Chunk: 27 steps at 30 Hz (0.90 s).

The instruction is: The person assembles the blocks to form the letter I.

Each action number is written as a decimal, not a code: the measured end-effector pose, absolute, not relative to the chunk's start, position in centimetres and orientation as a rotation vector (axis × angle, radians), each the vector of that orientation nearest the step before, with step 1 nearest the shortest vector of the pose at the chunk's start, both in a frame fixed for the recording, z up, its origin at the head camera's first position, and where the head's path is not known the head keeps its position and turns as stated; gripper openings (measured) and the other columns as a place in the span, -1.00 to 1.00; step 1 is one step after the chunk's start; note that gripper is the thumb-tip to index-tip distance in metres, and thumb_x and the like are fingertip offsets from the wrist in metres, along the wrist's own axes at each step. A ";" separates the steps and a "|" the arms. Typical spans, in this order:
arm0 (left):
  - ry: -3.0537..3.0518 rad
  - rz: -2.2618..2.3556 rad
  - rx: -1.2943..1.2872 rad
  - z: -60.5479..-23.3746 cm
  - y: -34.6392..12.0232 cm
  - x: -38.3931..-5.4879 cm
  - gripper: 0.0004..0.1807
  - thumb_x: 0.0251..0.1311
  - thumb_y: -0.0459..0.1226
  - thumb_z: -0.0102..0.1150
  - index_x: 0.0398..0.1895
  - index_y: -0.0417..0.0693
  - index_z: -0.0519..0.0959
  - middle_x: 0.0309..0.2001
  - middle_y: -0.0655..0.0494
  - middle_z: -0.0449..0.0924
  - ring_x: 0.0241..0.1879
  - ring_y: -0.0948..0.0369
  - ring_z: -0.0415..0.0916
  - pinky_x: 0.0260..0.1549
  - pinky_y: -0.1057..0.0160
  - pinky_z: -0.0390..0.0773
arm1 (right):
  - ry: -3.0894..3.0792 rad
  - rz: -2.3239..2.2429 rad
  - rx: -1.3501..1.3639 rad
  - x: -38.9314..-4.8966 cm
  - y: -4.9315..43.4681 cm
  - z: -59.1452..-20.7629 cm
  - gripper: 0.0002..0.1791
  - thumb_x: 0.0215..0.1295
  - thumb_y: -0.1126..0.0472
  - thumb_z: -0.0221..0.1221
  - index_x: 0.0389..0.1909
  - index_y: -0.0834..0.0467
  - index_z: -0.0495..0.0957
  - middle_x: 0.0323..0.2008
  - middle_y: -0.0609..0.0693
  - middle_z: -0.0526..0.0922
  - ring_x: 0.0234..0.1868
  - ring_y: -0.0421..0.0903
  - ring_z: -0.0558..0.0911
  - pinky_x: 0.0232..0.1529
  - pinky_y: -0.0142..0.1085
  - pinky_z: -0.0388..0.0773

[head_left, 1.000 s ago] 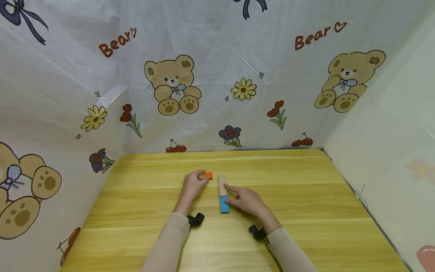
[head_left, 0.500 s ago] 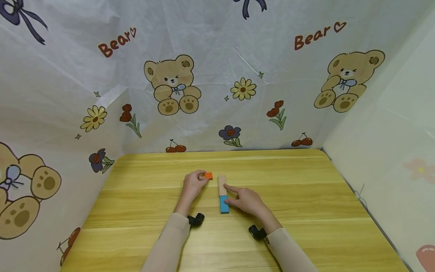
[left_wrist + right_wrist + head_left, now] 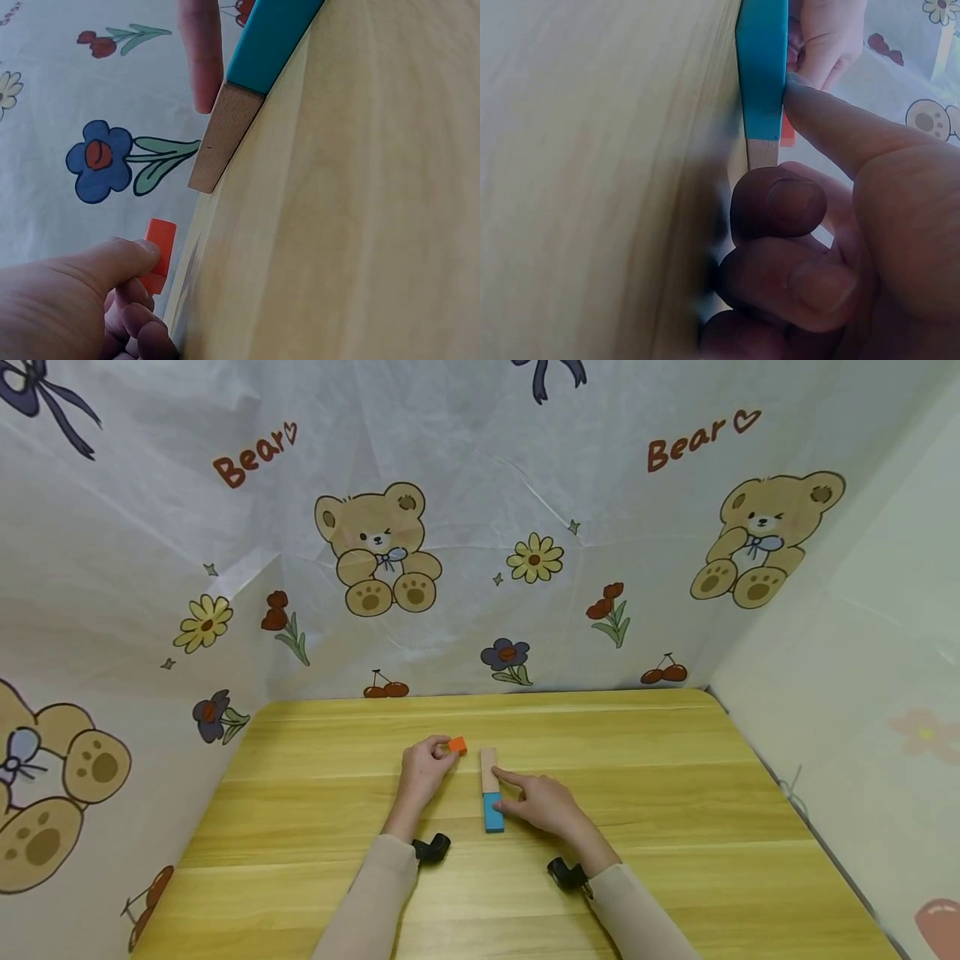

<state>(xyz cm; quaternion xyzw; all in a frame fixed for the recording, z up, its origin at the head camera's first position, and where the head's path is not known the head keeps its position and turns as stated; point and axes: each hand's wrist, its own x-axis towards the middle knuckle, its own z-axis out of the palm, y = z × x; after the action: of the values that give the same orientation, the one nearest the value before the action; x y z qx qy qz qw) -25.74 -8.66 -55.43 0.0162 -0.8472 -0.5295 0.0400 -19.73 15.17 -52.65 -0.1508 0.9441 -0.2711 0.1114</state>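
Observation:
Between thumb and fingers, my left hand [image 3: 423, 768] pinches a small orange block [image 3: 457, 745], seen at a slant in the head view. Just right of it lies a plain wooden block [image 3: 488, 762], end to end with a blue block [image 3: 493, 814] on the near side. My right hand [image 3: 553, 806] is beside this row, its index fingertip on the wooden block and its thumb on the blue one. In the right wrist view the other fingers [image 3: 791, 202] are bent inward. The left wrist view shows the orange block [image 3: 162, 247] apart from the wooden block's far end.
The yellow wood-grain table [image 3: 645, 752] reaches back to a wall cloth [image 3: 465, 610] printed with bears and flowers. Each wrist carries a small black camera, the left one [image 3: 432, 848] and the right one [image 3: 567, 874]. A cable [image 3: 793, 793] lies beyond the right edge.
My left hand has turned the orange block slightly, so it now sits tilted and a touch farther back. The right hand and the row of blocks hold their places.

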 end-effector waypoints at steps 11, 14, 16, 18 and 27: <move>-2.528 -1.607 0.008 -55.3 -8.7 -25.8 -0.68 0.30 -0.21 0.46 0.06 -0.14 0.76 -0.47 0.11 0.61 -0.51 0.24 0.40 -0.41 0.31 0.48 | 2.781 -0.783 -0.440 -19.7 15.2 -52.4 -0.28 0.43 -0.22 0.31 0.57 -0.25 0.40 -0.76 -0.16 0.25 -0.70 -0.19 0.14 -0.59 -0.33 0.05; -2.516 -1.602 -0.019 -55.3 -8.7 -25.7 -0.68 0.33 -0.20 0.44 0.10 -0.10 0.76 -0.46 0.11 0.62 -0.52 0.23 0.42 -0.42 0.31 0.48 | 2.781 -0.783 -0.439 -19.7 15.2 -52.4 -0.28 0.42 -0.22 0.31 0.56 -0.25 0.41 -0.77 -0.16 0.25 -0.71 -0.19 0.14 -0.60 -0.33 0.05; -2.504 -1.594 -0.039 -55.4 -8.7 -25.7 -0.68 0.35 -0.19 0.44 0.11 -0.07 0.76 -0.47 0.12 0.62 -0.53 0.22 0.42 -0.43 0.31 0.48 | 2.780 -0.784 -0.440 -19.7 15.2 -52.4 -0.28 0.42 -0.22 0.32 0.56 -0.25 0.41 -0.77 -0.16 0.25 -0.71 -0.19 0.15 -0.60 -0.34 0.06; -2.485 -1.589 -0.057 -55.5 -8.8 -25.7 -0.68 0.36 -0.18 0.43 0.12 -0.05 0.77 -0.47 0.13 0.62 -0.54 0.23 0.42 -0.45 0.32 0.48 | 2.779 -0.786 -0.441 -19.7 15.2 -52.4 -0.28 0.42 -0.22 0.31 0.57 -0.25 0.40 -0.77 -0.16 0.25 -0.71 -0.19 0.15 -0.61 -0.34 0.06; -2.380 -1.569 -0.129 -55.8 -8.7 -25.8 -0.72 0.33 -0.20 0.47 0.05 -0.07 0.78 -0.50 0.10 0.64 -0.54 0.30 0.44 -0.37 0.38 0.53 | 2.776 -0.797 -0.434 -19.5 15.1 -52.6 -0.28 0.43 -0.22 0.31 0.57 -0.23 0.41 -0.77 -0.16 0.24 -0.71 -0.19 0.14 -0.60 -0.34 0.05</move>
<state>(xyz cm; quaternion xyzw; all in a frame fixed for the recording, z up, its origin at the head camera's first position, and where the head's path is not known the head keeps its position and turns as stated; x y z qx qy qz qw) -25.76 -8.72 -55.76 -0.0447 -0.8254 -0.5442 0.1432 -19.48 15.06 -52.56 -0.1477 0.9447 -0.2712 0.1104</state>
